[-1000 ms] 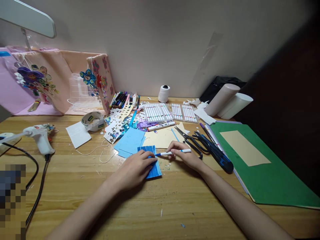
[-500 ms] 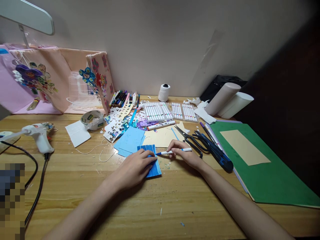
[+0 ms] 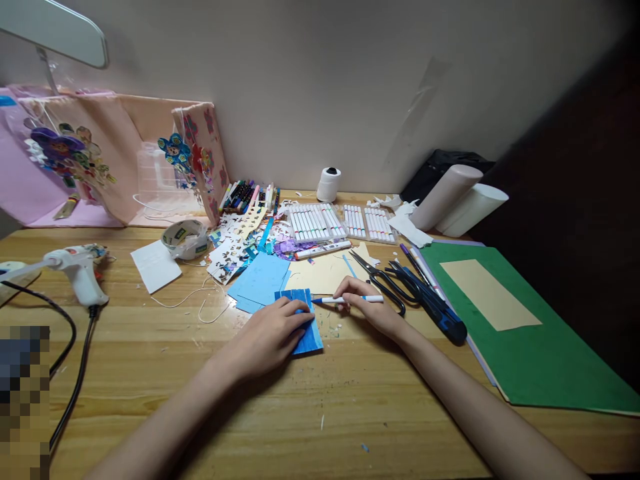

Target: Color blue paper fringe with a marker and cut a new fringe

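Observation:
My left hand [image 3: 267,337] lies flat on a small blue paper piece [image 3: 309,339] on the wooden desk [image 3: 310,407], pinning it down. My right hand [image 3: 370,308] grips a white marker with a blue tip [image 3: 345,300]. The marker lies almost level, its tip pointing left at the top right corner of the blue piece. Behind the piece lie light blue paper sheets [image 3: 260,280] and a pale yellow sheet [image 3: 325,275].
Black scissors [image 3: 383,277] and a blue-handled cutter [image 3: 440,313] lie right of my right hand. A green folder [image 3: 540,360] fills the right side. Marker trays [image 3: 317,223], paper scraps [image 3: 235,250], a tape roll [image 3: 186,239] and a glue gun [image 3: 75,267] sit behind and left.
The marker tip rose slightly and moved up along the blue piece's right edge toward its top corner. My left hand stayed put.

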Available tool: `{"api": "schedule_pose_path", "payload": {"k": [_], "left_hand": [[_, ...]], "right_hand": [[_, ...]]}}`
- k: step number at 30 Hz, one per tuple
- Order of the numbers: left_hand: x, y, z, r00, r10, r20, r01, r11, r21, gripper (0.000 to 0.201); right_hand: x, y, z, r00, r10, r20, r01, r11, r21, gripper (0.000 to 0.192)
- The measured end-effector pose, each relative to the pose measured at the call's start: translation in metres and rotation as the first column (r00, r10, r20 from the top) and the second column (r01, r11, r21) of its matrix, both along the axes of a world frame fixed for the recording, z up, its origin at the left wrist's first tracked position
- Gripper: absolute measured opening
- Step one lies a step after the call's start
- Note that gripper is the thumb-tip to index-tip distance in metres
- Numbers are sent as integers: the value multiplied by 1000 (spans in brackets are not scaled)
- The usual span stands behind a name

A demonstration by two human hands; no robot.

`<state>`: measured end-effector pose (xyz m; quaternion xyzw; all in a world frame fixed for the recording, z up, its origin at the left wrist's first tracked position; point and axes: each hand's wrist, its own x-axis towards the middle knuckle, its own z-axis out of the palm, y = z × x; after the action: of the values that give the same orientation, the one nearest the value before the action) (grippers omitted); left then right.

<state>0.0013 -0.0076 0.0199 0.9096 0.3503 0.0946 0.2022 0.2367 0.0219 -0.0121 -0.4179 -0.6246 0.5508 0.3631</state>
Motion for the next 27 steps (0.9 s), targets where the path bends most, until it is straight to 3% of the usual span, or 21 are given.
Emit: {"api": "schedule_pose_path", "payload": {"k": [27], "left_hand": [[0, 0, 0, 1000, -7, 7, 7, 1000, 7, 30]], "right_hand": [[1, 1, 2, 1000, 13, -23, -13, 1000, -23, 9]]}}
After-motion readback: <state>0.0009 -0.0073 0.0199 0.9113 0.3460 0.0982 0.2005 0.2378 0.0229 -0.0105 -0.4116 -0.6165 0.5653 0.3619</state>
